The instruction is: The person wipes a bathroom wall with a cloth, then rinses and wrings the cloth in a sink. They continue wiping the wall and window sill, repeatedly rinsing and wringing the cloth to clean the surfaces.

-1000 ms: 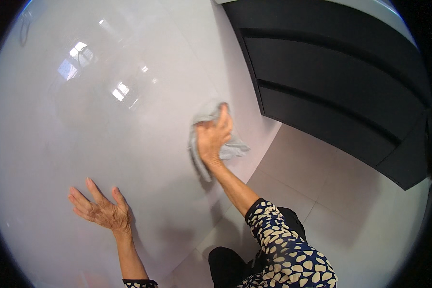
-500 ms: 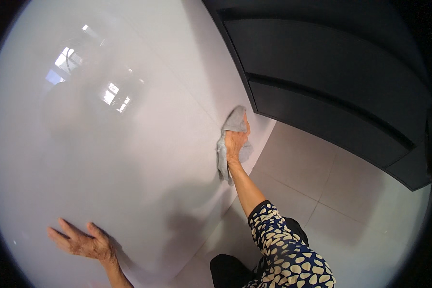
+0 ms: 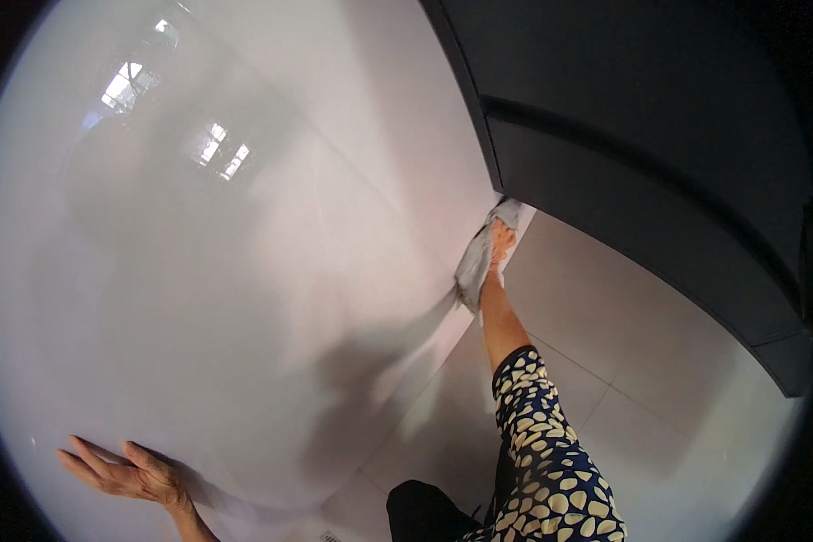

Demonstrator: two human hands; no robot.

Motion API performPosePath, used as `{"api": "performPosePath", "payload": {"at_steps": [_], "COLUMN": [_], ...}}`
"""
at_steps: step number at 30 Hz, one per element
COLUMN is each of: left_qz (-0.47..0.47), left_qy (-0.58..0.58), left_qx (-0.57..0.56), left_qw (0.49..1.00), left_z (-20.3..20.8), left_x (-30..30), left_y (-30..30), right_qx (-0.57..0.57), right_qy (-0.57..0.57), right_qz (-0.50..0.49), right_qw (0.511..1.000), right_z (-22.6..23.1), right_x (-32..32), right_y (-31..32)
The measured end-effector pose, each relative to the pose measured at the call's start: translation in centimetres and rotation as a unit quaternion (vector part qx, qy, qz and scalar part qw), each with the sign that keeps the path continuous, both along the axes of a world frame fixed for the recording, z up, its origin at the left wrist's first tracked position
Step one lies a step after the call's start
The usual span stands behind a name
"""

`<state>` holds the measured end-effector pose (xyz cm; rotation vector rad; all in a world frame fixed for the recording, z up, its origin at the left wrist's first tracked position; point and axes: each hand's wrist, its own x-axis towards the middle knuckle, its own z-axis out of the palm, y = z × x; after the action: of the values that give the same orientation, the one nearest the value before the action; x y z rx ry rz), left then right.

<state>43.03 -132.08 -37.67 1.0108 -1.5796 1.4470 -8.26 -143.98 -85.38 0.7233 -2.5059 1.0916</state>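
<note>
My right hand [image 3: 502, 242] presses a grey cloth [image 3: 475, 269] against the foot of a glossy white wall [image 3: 334, 226], close to the lower corner of a dark cabinet. Its fingers are closed on the cloth, part of which hangs loose beside the wrist. At the lower left, my left hand [image 3: 126, 472] rests against the same white surface with its fingers spread, holding nothing. A patterned sleeve covers my right upper arm.
A dark cabinet [image 3: 641, 172] with drawer-like panels fills the upper right, its lower edge above the floor. Grey tiles [image 3: 587, 298] spread below it. Window reflections and my shadow show on the white surface. My dark-clad knee [image 3: 425, 510] is at the bottom.
My right hand has moved the cloth right and slightly up, down to the wall's base by the cabinet corner. My left hand has shifted a little left and lower in the picture.
</note>
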Motion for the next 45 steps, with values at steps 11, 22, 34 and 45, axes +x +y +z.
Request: {"api": "performPosePath", "payload": {"at_steps": [11,22,34,45], "left_qz": [0.011,-0.037,-0.291,-0.088], "left_qy": [-0.025,-0.021,0.067,0.038], "left_qx": [0.018,0.012,0.165,0.208], "left_qw": [0.999,0.999,0.940,0.973], "left_z": [1.0,-0.5,-16.5,-21.1], "left_x": [-0.3,-8.6,-16.7,-6.6], "left_y": [1.8,-0.8,-1.8,3.4], "right_qx": [-0.068,-0.250,-0.340,-0.357], "right_qy": [-0.350,-0.256,0.304,0.194], "right_qz": [0.059,0.008,0.412,0.239], "right_qw": [0.933,0.934,0.789,0.882], "right_z": [-2.3,15.7,27.6,28.2], "right_x": [5.0,11.8,20.9,13.0], "right_y": [1.8,-2.4,4.3,1.9]}}
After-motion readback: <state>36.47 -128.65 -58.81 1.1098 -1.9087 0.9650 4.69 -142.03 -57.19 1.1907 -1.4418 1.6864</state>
